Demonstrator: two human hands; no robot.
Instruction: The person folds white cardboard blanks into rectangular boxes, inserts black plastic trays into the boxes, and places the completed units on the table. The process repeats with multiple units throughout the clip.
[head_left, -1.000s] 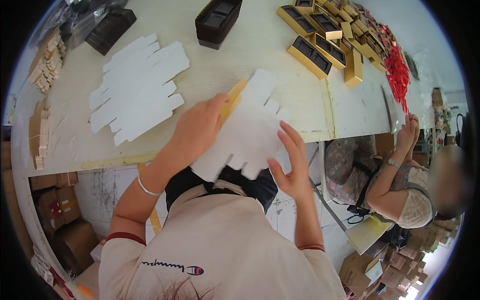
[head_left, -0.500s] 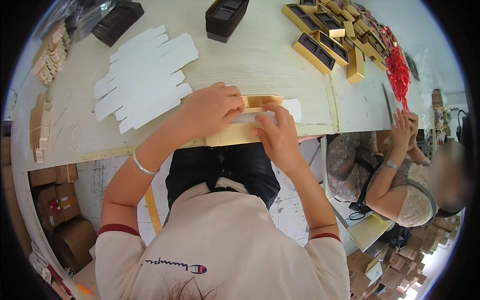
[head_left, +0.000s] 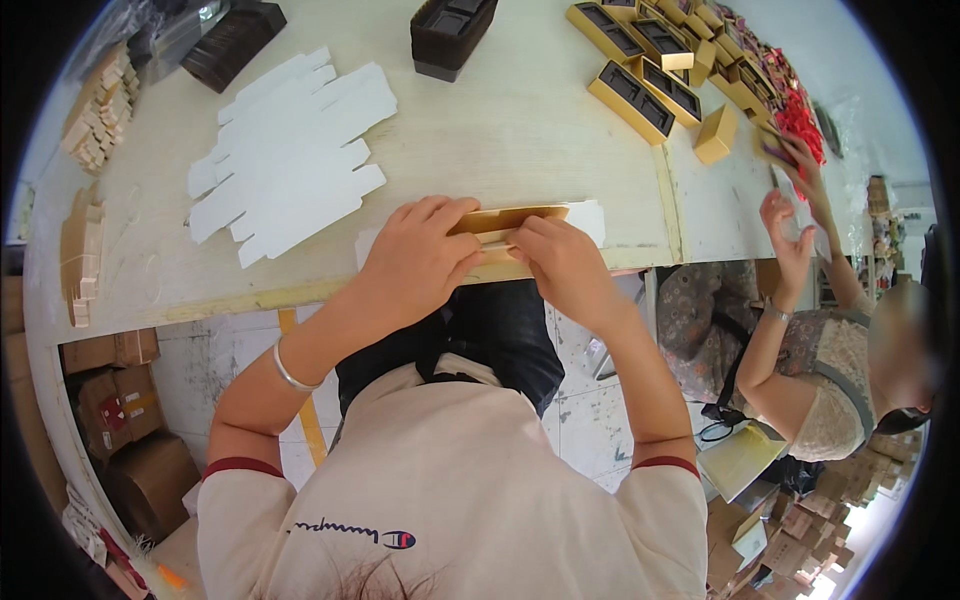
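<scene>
A folded gold cardboard box (head_left: 518,216) is held at the near edge of the table, in front of my body. My left hand (head_left: 422,252) is closed on its left end, fingers bent over the upper walls. On its right end my right hand (head_left: 562,265) is closed too, with fingertips on the inner panel. The walls of the box stand up and its middle is partly hidden by my fingers. A white card piece (head_left: 592,216) lies beneath the box and sticks out on the right.
Flat white box blanks (head_left: 290,150) lie to the left. Black plastic trays (head_left: 452,35) stand at the back. Several gold boxes with black inserts (head_left: 632,100) and red ribbons (head_left: 800,130) are at the far right, where a co-worker's hands (head_left: 790,225) move. Stacked gold pieces (head_left: 82,245) sit at the left edge.
Both my hands have closed in on the box, whose near panel has tipped up; the pale strip inside is less visible. The co-worker's hands have separated, one reaching toward the ribbons and boxes.
</scene>
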